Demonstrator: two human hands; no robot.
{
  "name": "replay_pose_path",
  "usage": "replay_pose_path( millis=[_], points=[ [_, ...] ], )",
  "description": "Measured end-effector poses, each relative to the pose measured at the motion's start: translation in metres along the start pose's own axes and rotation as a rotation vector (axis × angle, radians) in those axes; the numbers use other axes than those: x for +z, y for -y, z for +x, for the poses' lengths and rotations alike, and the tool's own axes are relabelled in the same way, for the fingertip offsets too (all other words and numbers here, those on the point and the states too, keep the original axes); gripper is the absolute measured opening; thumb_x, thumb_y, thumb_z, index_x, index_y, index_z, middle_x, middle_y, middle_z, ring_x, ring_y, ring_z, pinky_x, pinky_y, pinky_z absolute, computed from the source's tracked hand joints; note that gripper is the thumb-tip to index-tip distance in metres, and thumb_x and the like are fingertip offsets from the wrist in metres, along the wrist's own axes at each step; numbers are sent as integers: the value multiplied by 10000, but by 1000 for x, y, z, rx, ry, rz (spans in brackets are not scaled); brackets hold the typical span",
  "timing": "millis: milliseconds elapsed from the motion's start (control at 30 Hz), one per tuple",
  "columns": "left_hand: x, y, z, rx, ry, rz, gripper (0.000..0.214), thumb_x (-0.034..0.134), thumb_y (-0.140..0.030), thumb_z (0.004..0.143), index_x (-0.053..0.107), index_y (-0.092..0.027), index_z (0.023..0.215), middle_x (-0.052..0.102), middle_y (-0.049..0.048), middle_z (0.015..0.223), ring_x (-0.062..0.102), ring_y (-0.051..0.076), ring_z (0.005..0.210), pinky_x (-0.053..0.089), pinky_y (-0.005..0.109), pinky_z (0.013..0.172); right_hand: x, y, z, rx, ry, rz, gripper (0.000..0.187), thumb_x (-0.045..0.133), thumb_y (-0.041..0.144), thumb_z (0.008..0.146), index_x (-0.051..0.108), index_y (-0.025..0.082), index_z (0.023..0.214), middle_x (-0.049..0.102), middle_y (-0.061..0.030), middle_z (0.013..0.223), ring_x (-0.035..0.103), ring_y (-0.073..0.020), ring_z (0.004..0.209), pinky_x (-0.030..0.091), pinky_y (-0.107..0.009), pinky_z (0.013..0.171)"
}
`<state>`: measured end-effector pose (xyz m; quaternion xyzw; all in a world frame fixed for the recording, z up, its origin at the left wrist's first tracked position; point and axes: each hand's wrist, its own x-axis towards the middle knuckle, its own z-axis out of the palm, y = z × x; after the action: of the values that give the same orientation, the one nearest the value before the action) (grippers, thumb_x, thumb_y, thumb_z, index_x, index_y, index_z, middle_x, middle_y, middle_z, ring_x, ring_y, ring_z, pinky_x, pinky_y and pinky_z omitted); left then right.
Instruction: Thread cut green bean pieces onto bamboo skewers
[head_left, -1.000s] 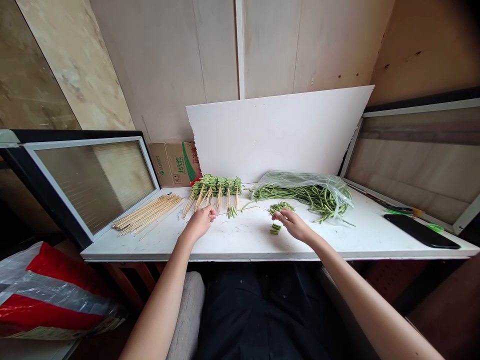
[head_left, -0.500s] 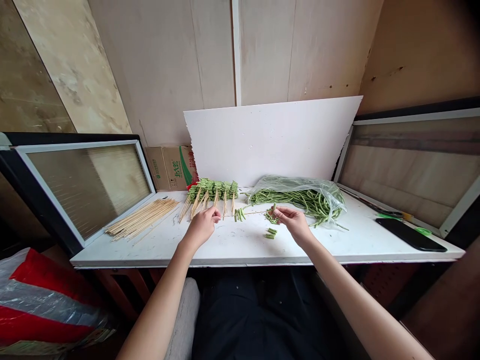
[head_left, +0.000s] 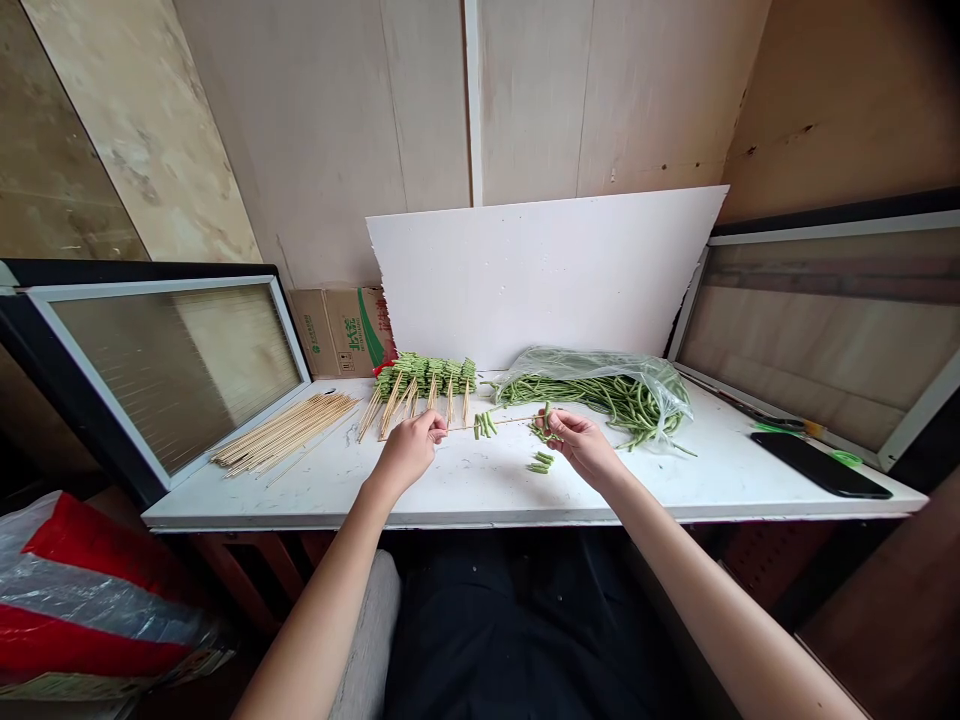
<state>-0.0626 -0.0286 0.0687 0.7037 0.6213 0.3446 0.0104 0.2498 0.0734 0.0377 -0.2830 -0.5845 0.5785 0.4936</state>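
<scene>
My left hand (head_left: 409, 452) pinches the blunt end of a thin bamboo skewer (head_left: 506, 421) held level above the white table (head_left: 465, 490). A few short green bean pieces (head_left: 485, 424) sit threaded on its middle. My right hand (head_left: 581, 443) is closed on a bean piece (head_left: 547, 418) at the skewer's tip. Several cut bean pieces (head_left: 540, 463) lie on the table under my right hand. Finished bean skewers (head_left: 427, 380) are stacked behind my left hand.
A pile of bare skewers (head_left: 289, 432) lies at the left. A plastic bag of long green beans (head_left: 607, 390) sits at the back right. A black phone (head_left: 821, 465) and green-handled tool (head_left: 780, 428) lie far right. Glass-topped cabinets flank the table; a cardboard box (head_left: 341, 330) stands behind.
My right hand picked a bean piece from the table and rose to the skewer tip. My left hand lifted the skewer; the threaded pieces moved right with it.
</scene>
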Motion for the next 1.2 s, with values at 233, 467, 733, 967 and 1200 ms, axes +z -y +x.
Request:
replay_pose_path(
  millis=[233, 467, 733, 967, 1200],
  points=[
    [0, 0, -1, 8, -9, 9, 151, 532, -144, 970, 651, -230, 933, 739, 36, 845, 688, 218, 816, 446, 302, 719, 4, 3, -2, 10, 50, 42, 458, 875, 631, 748, 748, 223, 911, 719, -87, 1031, 608, -195, 865, 486, -296, 675],
    [0, 1, -1, 1, -12, 7, 148, 530, -145, 969, 639, -231, 918, 726, 25, 818, 688, 214, 806, 435, 299, 704, 5, 2, -2, 8, 52, 35, 475, 860, 646, 754, 726, 217, 911, 707, -85, 1021, 610, -196, 873, 487, -296, 683],
    [1, 1, -1, -9, -3, 7, 135, 536, -162, 968, 642, -232, 922, 734, 34, 823, 685, 220, 804, 435, 304, 699, 6, 1, -3, 4, 66, 24, 493, 837, 674, 763, 701, 219, 898, 697, -81, 1002, 601, -194, 864, 485, -294, 675],
    [1, 1, 0, -24, 4, 9, 140, 541, -161, 971, 655, -230, 929, 739, 35, 822, 683, 215, 797, 433, 303, 700, 9, 5, -5, -10, 75, -45, 512, 789, 712, 785, 634, 230, 857, 685, -80, 994, 609, -209, 877, 484, -301, 673],
    [4, 0, 0, -34, 8, -2, 155, 540, -132, 960, 648, -238, 922, 747, 27, 836, 683, 217, 803, 432, 306, 716, 9, 5, -6, -9, 91, -9, 505, 803, 696, 786, 604, 232, 808, 675, -70, 971, 602, -199, 864, 487, -294, 660]
  ],
)
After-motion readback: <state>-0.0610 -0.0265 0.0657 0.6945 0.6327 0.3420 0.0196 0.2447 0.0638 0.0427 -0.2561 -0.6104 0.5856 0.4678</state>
